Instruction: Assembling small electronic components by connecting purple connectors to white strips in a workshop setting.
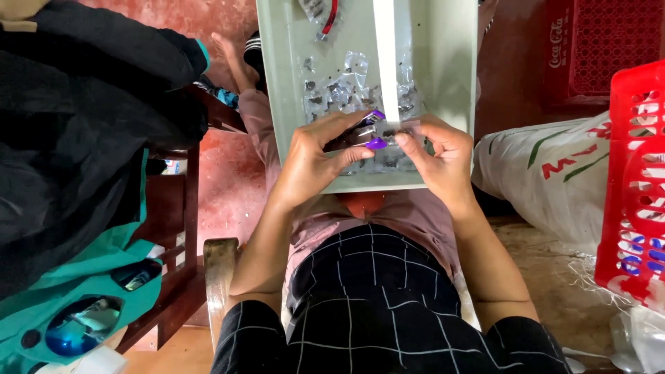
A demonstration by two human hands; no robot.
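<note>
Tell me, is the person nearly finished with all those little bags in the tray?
Hard to say. Many small clear bags with dark bits inside already lie in the grey tray; whether those are finished cannot be told. Right now the left hand and right hand pinch one small clear packet between them. How many are left is not visible.

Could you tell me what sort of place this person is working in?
Probably an informal home or backyard workspace: a pale tray of small clear packets rests on the lap, beside a red plastic crate, a woven sack and a wooden chair.
</note>
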